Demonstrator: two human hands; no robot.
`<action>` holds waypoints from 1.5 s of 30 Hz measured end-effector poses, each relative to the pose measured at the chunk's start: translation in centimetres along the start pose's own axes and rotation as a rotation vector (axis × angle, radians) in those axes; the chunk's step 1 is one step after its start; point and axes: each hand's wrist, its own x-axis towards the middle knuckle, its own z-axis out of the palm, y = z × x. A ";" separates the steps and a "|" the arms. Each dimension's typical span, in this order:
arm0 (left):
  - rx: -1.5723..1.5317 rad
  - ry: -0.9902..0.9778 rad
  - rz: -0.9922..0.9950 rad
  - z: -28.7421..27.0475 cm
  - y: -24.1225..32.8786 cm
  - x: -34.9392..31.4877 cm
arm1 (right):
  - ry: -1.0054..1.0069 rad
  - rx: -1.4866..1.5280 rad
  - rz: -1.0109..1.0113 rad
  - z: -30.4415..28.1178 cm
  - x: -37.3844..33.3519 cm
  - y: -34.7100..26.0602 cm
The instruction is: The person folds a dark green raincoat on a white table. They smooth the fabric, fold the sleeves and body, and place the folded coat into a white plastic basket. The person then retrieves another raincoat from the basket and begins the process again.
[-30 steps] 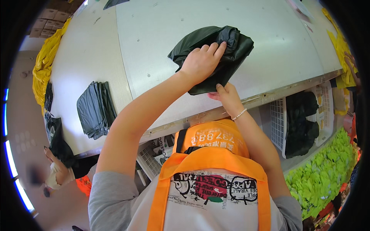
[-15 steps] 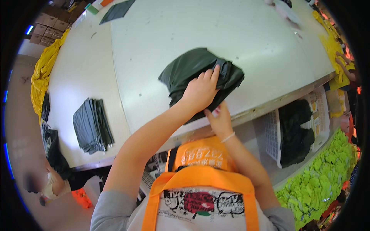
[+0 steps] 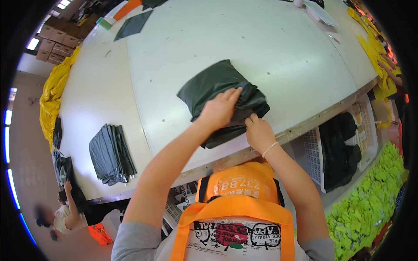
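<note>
A folded bundle of thin, dark, slightly glossy material lies near the front edge of the table; whether it is fabric or plastic film I cannot tell. My left hand rests on top of it, fingers stretched over a crumpled fold and thumb hidden. At the bundle's near right edge, my right hand pinches the dark material between thumb and fingers. A neat stack of folded dark pieces sits apart on the left of the table.
White table; a flat dark piece and a green roll lie at far left. Yellow material hangs over the left edge. Below right are a white basket and a lime-green pile. Another person is at lower left.
My right hand has come up from under the near edge to the bundle's right side. My left hand has shifted slightly down and left, and the bundle lies flatter.
</note>
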 end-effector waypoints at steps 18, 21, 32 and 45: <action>0.177 -0.438 -0.021 6.8 6.4 -1.2 | -0.284 0.059 -0.303 -5.0 -1.7 4.3; -0.031 -0.356 -0.208 6.4 4.0 1.8 | -0.484 0.142 -0.269 -2.4 -3.9 0.3; -0.137 0.092 -0.429 10.1 6.1 3.2 | -0.348 0.378 -0.151 -2.9 -5.5 0.6; -0.219 0.262 -0.157 3.2 9.6 -6.8 | -0.061 0.560 -0.062 -3.3 -4.1 4.3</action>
